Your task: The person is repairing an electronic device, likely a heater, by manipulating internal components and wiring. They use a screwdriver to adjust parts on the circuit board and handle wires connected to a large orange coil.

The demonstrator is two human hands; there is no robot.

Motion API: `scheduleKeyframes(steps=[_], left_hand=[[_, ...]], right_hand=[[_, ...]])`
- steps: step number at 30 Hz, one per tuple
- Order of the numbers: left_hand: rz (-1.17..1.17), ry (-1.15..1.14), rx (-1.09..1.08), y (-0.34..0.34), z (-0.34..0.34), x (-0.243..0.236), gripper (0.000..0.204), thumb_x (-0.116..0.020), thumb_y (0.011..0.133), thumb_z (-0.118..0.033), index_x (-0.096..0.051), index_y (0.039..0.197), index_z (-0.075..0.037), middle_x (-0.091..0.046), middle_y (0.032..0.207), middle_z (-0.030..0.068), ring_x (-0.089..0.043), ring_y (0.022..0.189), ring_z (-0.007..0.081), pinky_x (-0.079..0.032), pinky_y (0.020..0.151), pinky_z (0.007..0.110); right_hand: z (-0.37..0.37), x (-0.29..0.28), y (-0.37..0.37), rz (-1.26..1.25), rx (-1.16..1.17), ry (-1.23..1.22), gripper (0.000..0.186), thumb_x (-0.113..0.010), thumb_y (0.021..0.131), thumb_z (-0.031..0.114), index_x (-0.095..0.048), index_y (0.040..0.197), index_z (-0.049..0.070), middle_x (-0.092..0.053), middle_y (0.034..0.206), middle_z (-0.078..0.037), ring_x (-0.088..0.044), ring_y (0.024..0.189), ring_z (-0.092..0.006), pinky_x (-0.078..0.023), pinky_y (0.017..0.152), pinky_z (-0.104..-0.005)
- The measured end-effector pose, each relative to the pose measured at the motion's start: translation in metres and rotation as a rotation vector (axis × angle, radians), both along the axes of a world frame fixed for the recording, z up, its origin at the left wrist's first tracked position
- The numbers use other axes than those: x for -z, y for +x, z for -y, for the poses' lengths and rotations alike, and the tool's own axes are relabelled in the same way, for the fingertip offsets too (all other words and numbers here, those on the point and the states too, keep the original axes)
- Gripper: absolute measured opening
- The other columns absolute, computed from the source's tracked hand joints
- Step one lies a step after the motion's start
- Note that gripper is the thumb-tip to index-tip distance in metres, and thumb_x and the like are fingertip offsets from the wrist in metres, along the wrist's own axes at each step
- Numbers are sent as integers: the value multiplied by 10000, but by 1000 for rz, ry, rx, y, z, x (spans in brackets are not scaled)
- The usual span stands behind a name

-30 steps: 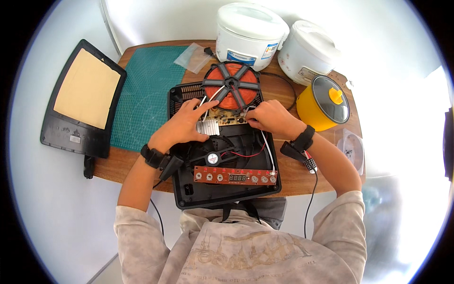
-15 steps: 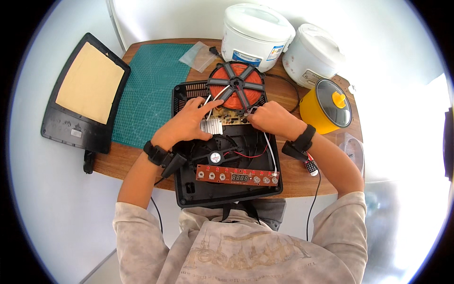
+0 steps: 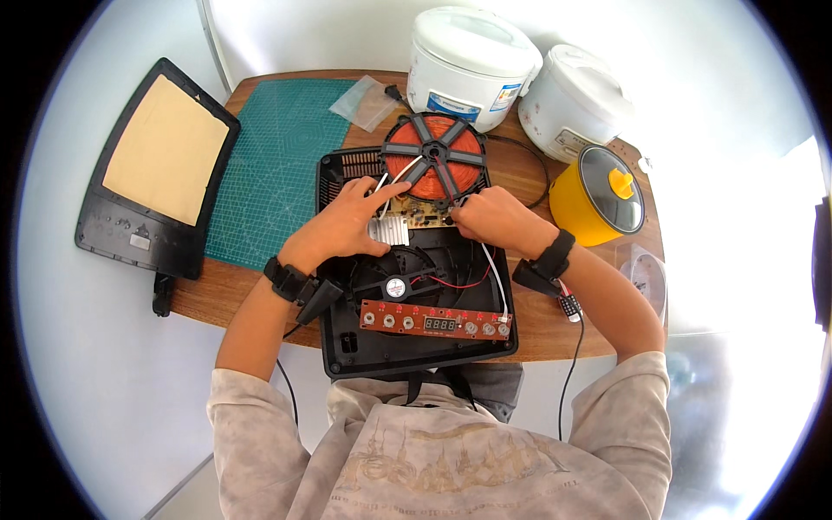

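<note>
An opened induction cooker's black housing (image 3: pixel 416 360) lies before me. The round coil (image 3: pixel 401 139), wound in copper-red wire on a spoked black frame, rests over its far end. Below the coil show a tan circuit board (image 3: pixel 422 213) and a ribbed silver heat sink (image 3: pixel 390 231). My left hand (image 3: pixel 351 221) is spread over the board's left side, thumb by the heat sink, forefinger at the coil's edge. My right hand (image 3: pixel 494 214) is closed at the board's right edge; what its fingertips pinch is hidden. Nearer me lie the fan (image 3: pixel 395 287) and a red-brown display board (image 3: pixel 416 320).
At left stand the black-framed top panel (image 3: pixel 165 147) and a green cutting mat (image 3: pixel 269 165). Behind are a plastic bag (image 3: pixel 365 104) and two white rice cookers (image 3: pixel 472 56). A yellow pot (image 3: pixel 581 204) with a glass lid stands at right, near a clear plastic piece (image 3: pixel 646 279).
My right hand and wrist have shifted very slightly to the left at the board's right edge. The left hand and the cooker parts stay in place.
</note>
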State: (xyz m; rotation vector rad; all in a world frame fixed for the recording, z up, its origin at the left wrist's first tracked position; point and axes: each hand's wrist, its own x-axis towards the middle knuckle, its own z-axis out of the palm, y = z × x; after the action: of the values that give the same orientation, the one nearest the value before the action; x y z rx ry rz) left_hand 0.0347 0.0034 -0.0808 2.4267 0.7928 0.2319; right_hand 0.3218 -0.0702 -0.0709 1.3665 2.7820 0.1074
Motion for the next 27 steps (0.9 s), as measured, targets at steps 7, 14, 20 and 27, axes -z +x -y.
scheduleKeyframes(steps=[7, 14, 20, 27], left_hand=[[-15, -6, -9, -1, 0, -1, 1042, -893, 681, -159, -375, 1576, -286, -443, 1448, 217, -411, 1384, 436, -391, 1181, 489], [-12, -15, -11, 0, 0, 1, 1045, -891, 678, -157, -375, 1578, -284, -438, 1453, 215, -410, 1384, 433, -395, 1177, 486], [-14, -15, -10, 0, 0, 0, 1045, -892, 678, -158, -376, 1576, -290, -433, 1463, 216, -405, 1393, 431, -390, 1183, 488], [-13, -11, -19, -2, 0, 1, 1048, -894, 679, -163, -372, 1578, -293, -430, 1470, 218, -401, 1397, 435, -388, 1184, 494]], right_hand=[[2, 0, -1, 17, 12, 105, 129, -679, 818, 136, -686, 703, 79, -684, 684, -106, -718, 662, -288, -561, 599, -394], [4, 4, 6, -39, 101, 25, 191, -670, 870, 187, -692, 712, 83, -695, 691, -133, -718, 675, -313, -562, 606, -419], [6, 4, 10, -126, 111, 6, 228, -667, 897, 215, -694, 734, 58, -686, 684, -153, -709, 675, -348, -563, 610, -453], [5, 4, 9, -120, 123, -3, 191, -678, 890, 218, -708, 785, 61, -686, 690, -151, -709, 687, -351, -565, 625, -461]])
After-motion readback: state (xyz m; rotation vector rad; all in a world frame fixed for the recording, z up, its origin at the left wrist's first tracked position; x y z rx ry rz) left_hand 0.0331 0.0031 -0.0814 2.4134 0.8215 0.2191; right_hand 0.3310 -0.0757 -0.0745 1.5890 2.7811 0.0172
